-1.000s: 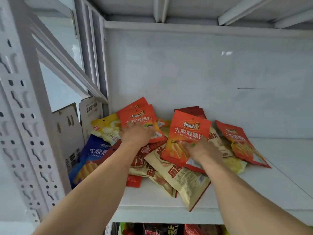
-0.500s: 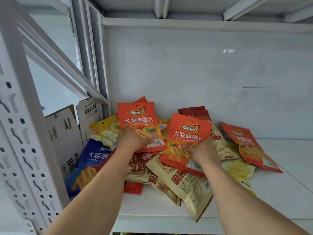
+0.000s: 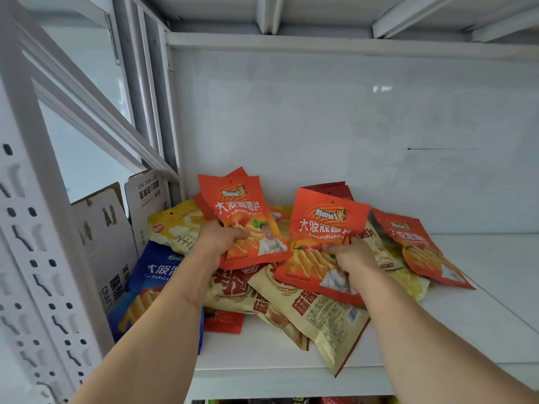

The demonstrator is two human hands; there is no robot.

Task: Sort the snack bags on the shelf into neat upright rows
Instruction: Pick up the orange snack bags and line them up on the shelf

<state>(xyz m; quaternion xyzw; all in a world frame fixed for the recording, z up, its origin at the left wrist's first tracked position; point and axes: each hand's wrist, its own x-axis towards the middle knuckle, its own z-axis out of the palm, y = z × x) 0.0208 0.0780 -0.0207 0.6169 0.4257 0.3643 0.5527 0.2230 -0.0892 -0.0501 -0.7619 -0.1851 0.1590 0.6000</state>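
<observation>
Hands both closed on orange bags: left hand [image 3: 217,239] grips one orange bag [image 3: 243,220], held upright above pile; right hand [image 3: 354,256] grips second orange bag [image 3: 323,237], tilted, over heap. Third orange bag [image 3: 420,249] lies flat at right on white shelf [image 3: 481,301]. One blue bag [image 3: 151,284] at left edge. One yellow bag [image 3: 175,228] behind it. Two tan bags [image 3: 318,316] under hands. Dark red bags [image 3: 329,189] at back, count unclear.
</observation>
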